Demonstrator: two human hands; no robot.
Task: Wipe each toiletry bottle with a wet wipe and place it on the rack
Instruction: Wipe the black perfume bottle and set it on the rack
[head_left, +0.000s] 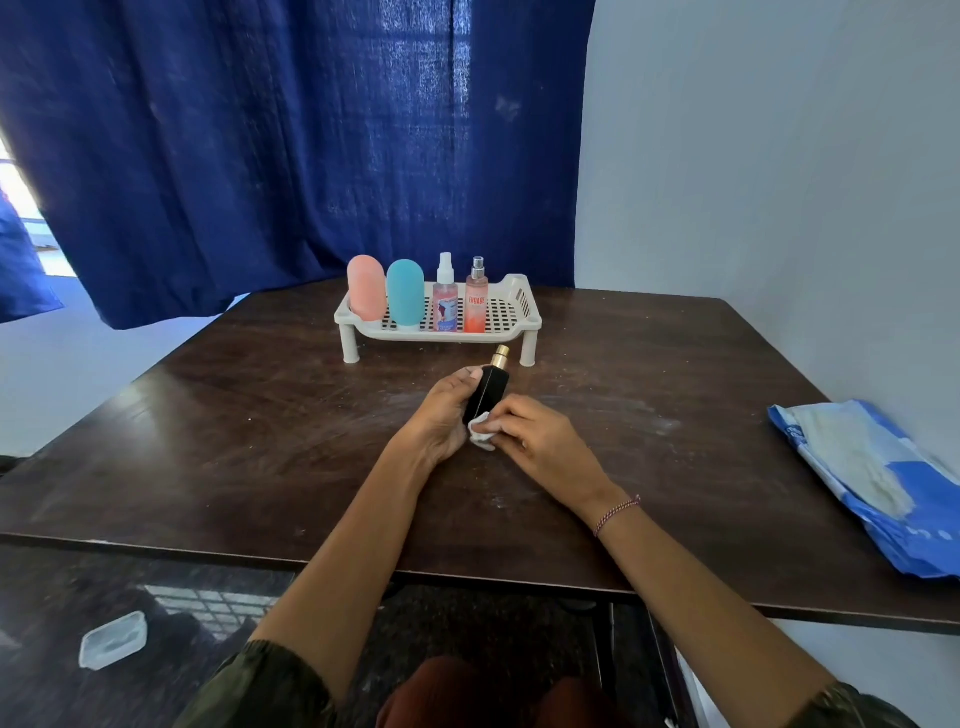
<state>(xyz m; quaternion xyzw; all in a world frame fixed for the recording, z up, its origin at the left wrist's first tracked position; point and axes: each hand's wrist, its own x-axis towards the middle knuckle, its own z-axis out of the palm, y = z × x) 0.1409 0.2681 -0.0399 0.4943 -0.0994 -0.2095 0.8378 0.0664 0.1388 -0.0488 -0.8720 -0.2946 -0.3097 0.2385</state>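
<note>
Here the left hand (447, 410) grips the black bottle (485, 392), right hand (540, 441) pinching the wipe (480, 431).

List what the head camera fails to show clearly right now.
Head view, black bottle: base hidden by the left hand and wet wipe.
Head view, wet wipe: mostly covered by the right hand.
Head view, blue pack: cut off by the right edge.
Head view, pink spray bottle: label print too small.
</note>
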